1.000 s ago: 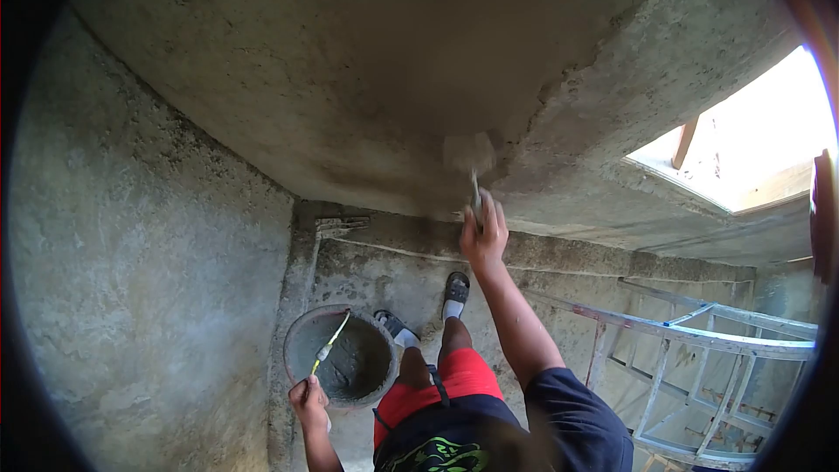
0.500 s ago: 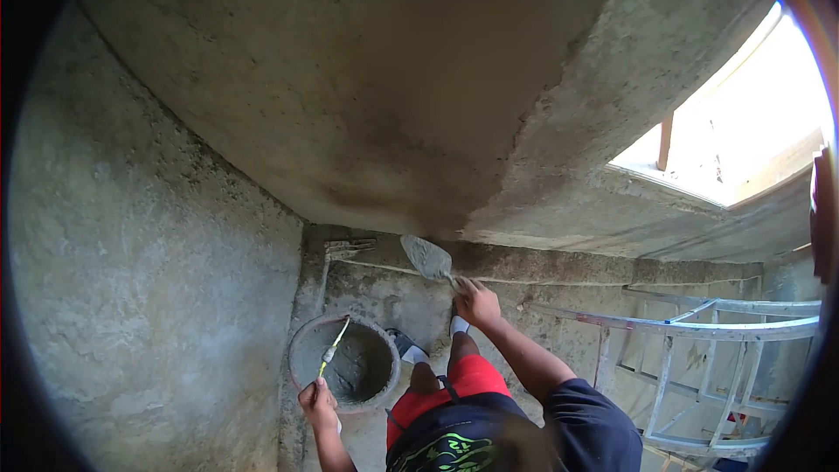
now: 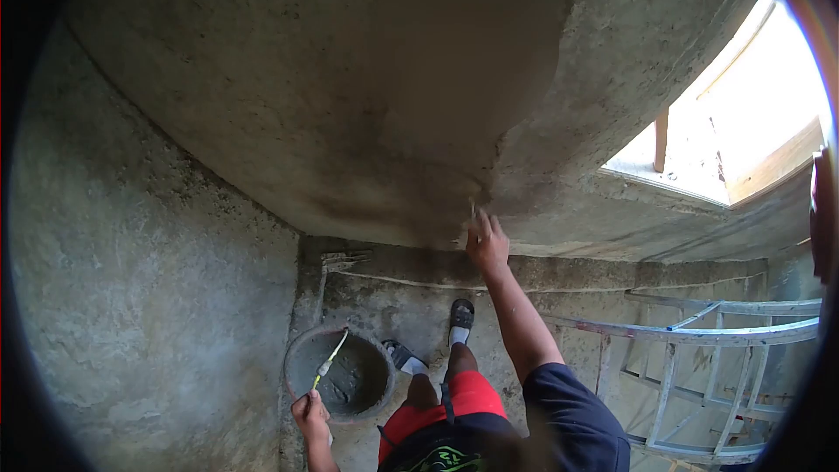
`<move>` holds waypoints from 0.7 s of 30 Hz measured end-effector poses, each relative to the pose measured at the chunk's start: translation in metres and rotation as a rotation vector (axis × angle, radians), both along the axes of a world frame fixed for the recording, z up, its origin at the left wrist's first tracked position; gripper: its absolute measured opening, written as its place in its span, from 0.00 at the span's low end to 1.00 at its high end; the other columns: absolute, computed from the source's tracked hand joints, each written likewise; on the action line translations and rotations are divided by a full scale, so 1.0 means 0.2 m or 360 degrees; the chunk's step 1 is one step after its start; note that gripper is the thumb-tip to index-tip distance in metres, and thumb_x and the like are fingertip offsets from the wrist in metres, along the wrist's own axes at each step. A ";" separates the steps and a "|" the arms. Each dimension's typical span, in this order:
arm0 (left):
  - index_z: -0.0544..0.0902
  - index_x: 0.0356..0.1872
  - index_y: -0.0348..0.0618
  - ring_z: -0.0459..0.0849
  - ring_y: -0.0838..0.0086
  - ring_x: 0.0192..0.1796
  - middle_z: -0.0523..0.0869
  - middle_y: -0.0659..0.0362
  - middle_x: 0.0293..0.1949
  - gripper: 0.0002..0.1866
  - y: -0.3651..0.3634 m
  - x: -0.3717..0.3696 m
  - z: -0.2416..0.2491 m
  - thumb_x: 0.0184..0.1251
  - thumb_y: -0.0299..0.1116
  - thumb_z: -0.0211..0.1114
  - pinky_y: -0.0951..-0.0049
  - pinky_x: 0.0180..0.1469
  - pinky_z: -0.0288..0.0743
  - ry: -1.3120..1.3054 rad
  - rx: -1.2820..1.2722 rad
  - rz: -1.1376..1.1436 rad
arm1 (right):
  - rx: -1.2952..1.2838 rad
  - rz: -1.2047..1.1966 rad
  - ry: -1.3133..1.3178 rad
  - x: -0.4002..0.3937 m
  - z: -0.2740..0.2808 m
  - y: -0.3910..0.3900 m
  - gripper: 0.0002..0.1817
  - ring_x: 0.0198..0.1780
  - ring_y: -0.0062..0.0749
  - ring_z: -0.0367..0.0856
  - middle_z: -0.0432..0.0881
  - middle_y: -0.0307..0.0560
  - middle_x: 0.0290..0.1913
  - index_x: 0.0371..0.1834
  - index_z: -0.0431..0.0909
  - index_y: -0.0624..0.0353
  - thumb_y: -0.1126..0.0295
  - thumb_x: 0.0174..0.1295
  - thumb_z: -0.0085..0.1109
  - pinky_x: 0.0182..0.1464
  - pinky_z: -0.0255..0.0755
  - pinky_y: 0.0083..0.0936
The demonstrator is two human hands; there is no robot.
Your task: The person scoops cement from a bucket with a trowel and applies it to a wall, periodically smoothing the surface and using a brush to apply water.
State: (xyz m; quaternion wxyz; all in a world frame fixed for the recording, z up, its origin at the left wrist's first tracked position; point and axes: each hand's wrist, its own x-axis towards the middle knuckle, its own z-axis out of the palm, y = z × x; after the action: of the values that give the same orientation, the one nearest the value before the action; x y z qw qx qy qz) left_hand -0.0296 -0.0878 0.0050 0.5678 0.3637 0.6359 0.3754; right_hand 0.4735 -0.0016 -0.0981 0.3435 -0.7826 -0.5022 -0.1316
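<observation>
My right hand (image 3: 488, 240) is raised against the lower part of the wall (image 3: 411, 166), its fingers closed round the trowel's handle. Of the trowel (image 3: 474, 208) only a small, blurred part shows beyond my fingers, close to the damp, dark patch. Low at the left, my left hand (image 3: 311, 415) grips a thin yellow-green and white item (image 3: 326, 367) that reaches over the round bucket (image 3: 297, 358). Wet grey mortar (image 3: 354, 376) lies inside the bucket.
An aluminium ladder (image 3: 743, 332) lies at the right. A bright window opening (image 3: 725, 122) is at the upper right. Pipe-like pieces (image 3: 345, 260) stand in the corner beyond the bucket. My sandalled feet (image 3: 460, 315) are on the floor between bucket and ladder.
My right hand has moved up from above the floor to the wall, and the trowel's blade has turned from broad view to nearly hidden. My left hand has shifted slightly down and left.
</observation>
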 end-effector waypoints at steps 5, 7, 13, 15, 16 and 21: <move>0.65 0.15 0.49 0.58 0.84 0.15 0.62 0.70 0.13 0.25 -0.03 -0.02 0.00 0.76 0.36 0.62 0.73 0.20 0.49 0.0070 -0.0049 0.0002 | -0.0399 0.0024 0.0231 -0.16 -0.18 -0.30 0.23 0.39 0.58 0.85 0.82 0.57 0.43 0.62 0.74 0.52 0.65 0.64 0.64 0.34 0.80 0.48; 0.66 0.16 0.48 0.59 0.84 0.15 0.63 0.70 0.13 0.25 -0.03 -0.03 -0.01 0.76 0.37 0.63 0.73 0.20 0.49 0.0068 -0.0044 -0.0023 | -0.0242 0.0071 0.0332 -0.23 -0.05 -0.35 0.22 0.35 0.56 0.84 0.81 0.55 0.41 0.62 0.75 0.52 0.66 0.65 0.63 0.33 0.79 0.45; 0.62 0.15 0.50 0.56 0.83 0.14 0.60 0.70 0.13 0.27 -0.04 0.01 0.01 0.79 0.37 0.59 0.74 0.19 0.48 0.0093 -0.0049 -0.0133 | 0.0261 0.0122 0.0100 -0.11 0.35 -0.02 0.23 0.36 0.56 0.84 0.81 0.55 0.43 0.63 0.74 0.56 0.67 0.65 0.64 0.34 0.79 0.44; 0.62 0.15 0.50 0.56 0.83 0.14 0.60 0.69 0.13 0.27 -0.05 0.02 0.01 0.79 0.37 0.60 0.74 0.19 0.48 0.0089 -0.0064 -0.0133 | 0.0205 0.0079 0.0071 -0.06 0.35 0.03 0.24 0.37 0.56 0.84 0.82 0.55 0.44 0.64 0.73 0.57 0.67 0.65 0.64 0.34 0.79 0.44; 0.62 0.15 0.50 0.56 0.83 0.14 0.60 0.69 0.13 0.27 -0.06 0.03 0.00 0.79 0.37 0.60 0.74 0.19 0.48 0.0078 -0.0078 -0.0129 | 0.0174 0.0015 0.0144 -0.04 0.30 0.05 0.23 0.40 0.59 0.84 0.82 0.58 0.46 0.63 0.74 0.59 0.68 0.65 0.64 0.37 0.80 0.45; 0.65 0.16 0.49 0.57 0.85 0.16 0.61 0.71 0.14 0.25 -0.07 0.02 0.00 0.77 0.36 0.62 0.74 0.20 0.48 0.0016 -0.0066 -0.0088 | 0.0234 -0.0226 0.0248 -0.11 -0.05 -0.08 0.24 0.42 0.59 0.84 0.81 0.59 0.45 0.64 0.73 0.59 0.68 0.66 0.63 0.39 0.80 0.47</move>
State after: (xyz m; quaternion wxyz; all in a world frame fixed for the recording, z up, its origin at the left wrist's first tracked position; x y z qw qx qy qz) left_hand -0.0249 -0.1015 0.0046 0.5822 0.3712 0.6362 0.3442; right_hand 0.4519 -0.0184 -0.1090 0.4278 -0.7967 -0.4064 -0.1309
